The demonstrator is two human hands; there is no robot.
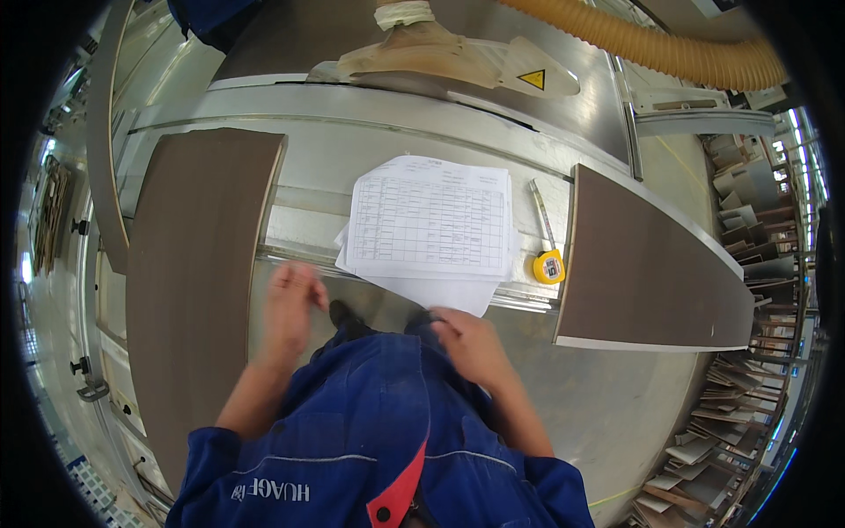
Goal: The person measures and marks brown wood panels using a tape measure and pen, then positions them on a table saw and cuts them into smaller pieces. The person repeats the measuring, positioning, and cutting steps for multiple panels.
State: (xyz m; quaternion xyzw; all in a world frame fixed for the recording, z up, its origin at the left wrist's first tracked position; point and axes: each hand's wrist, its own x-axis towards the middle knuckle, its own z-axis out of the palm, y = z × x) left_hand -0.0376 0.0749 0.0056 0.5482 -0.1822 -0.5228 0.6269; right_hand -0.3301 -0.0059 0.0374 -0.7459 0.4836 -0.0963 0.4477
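Observation:
A stack of paper sheets (pixel 429 218) printed with a table lies on the metal sliding table (pixel 304 224) before me. Its lowest sheet hangs past the table's near edge. My right hand (pixel 472 346) is at that sheet's lower corner, fingers curled; whether it grips anything is unclear. Blurred, my left hand (pixel 290 307) hovers by the right edge of a long brown panel (pixel 191 277), its fingers bent and nothing visible in them. To the right of the papers sits a yellow tape measure (pixel 548 266), its blade (pixel 542 214) partly pulled out and pointing away from me.
Another brown panel (pixel 650 270) lies on the right. Beyond the table are a panel saw's blade guard (pixel 455 63) with a warning sign and a ribbed extraction hose (pixel 660 49). Racks of board offcuts (pixel 733 402) line the far right. A curved-looking board edge (pixel 105 145) stands at left.

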